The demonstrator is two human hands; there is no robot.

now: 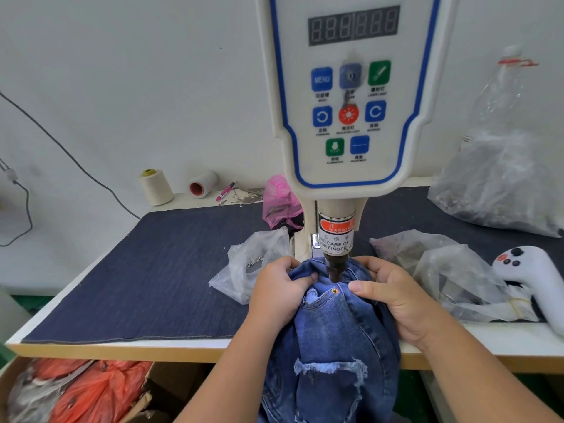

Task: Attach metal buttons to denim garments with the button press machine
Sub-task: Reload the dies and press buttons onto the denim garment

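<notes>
Both hands pinching jeans (332, 331) under press head (335, 267): left hand (279, 296), right hand (393, 296). One rivet (335, 290) on already, probably more to go.

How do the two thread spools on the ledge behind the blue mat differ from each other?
The left spool stands upright, while the right spool lies on its side. The left spool tapers toward a yellow top; the right spool shows a red core at its open end. The left spool looks fuller and creamier, the right spool smaller and whiter. Both sit on the pale ledge against the wall.
</notes>
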